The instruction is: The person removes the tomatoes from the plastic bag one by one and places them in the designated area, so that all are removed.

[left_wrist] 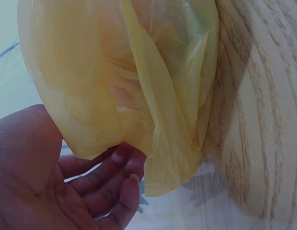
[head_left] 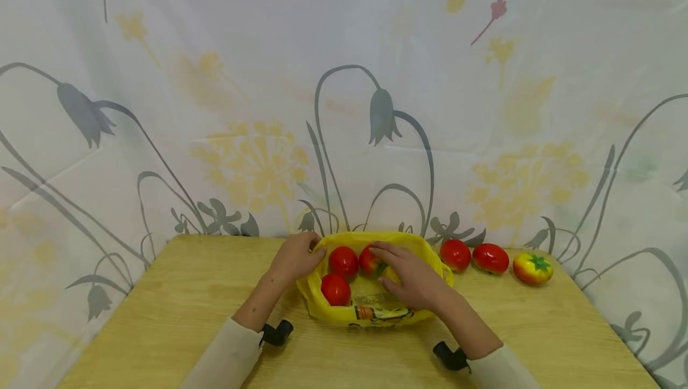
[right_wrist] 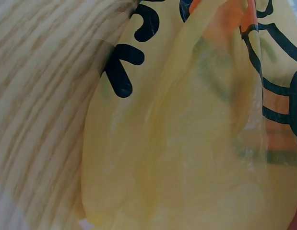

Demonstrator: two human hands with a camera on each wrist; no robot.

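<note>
A yellow plastic bag lies with its mouth spread wide in the middle of the table. Inside it are two shiny red tomatoes, an upper tomato and a lower tomato, plus a red-and-yellow tomato with green leaves. My left hand holds the bag's left rim, its fingers curled behind the plastic in the left wrist view. Over the bag's right side reaches my right hand, its extended fingers over the leafy tomato and its thumb apart. Printed yellow plastic fills most of the right wrist view.
Right of the bag, a red tomato, a second red tomato and a yellow-red tomato with green leaves stand in a row on the wooden table. A flower-patterned curtain hangs along the table's back edge.
</note>
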